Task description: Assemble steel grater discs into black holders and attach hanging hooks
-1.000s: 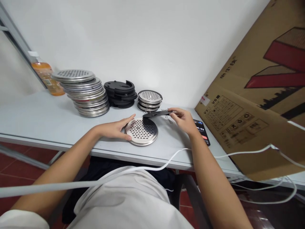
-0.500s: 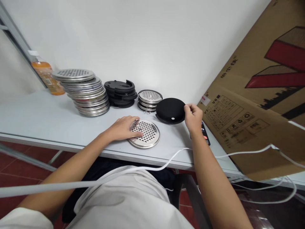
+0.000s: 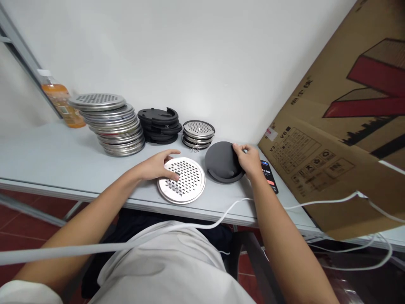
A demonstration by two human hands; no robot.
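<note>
A round perforated steel plate (image 3: pixel 185 185) lies tilted at the table's front edge, its far left rim lifted by my left hand (image 3: pixel 157 164), whose fingers curl over that rim. Just right of it a black round disc (image 3: pixel 221 162) rests flat on the table. My right hand (image 3: pixel 249 161) grips the disc's right edge, thumb on top. The two round parts sit side by side, almost touching.
Behind stand a tall stack of steel plates (image 3: pixel 110 122), a stack of black discs (image 3: pixel 160 125) and a short stack of small perforated plates (image 3: pixel 198 133). An orange drink bottle (image 3: pixel 60 99) is far left. A phone (image 3: pixel 268 175) and a leaning cardboard box (image 3: pixel 341 126) are at right. A white cable (image 3: pixel 177 226) crosses my lap.
My right hand turned the black disc over and brought it down flat on the table beside the steel plate. My left hand pulled the steel plate nearer and tipped its edge up.
</note>
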